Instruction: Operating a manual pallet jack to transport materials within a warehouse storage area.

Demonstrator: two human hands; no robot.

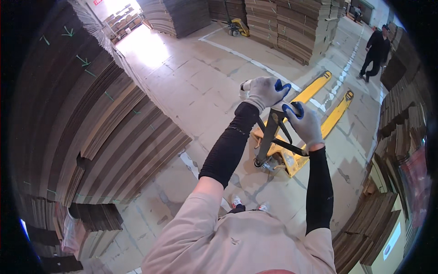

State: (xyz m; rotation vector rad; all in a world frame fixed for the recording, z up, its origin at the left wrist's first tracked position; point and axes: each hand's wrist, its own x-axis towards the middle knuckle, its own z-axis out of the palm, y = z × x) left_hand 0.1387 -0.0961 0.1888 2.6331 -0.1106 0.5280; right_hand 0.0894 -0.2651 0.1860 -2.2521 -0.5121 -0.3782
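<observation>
Beige shirt (255, 237) nearest, then left hand (267, 91) and right hand (305, 123); below their curled fingers (286, 87) (gripping? I cannot tell), a pallet jack (336, 115).

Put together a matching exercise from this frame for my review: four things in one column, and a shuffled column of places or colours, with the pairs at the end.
Things
1. Nearer pallet jack
2. Farther pallet jack
3. Co-worker
4. Arm sleeves

Places or colours
A. On foot, upper right of the picture
B. Black, worn in a pair
C. By the person's left hand and right hand
D. Near the top edge, beside stacked cardboard

Pairs: 1-C, 2-D, 3-A, 4-B
</observation>
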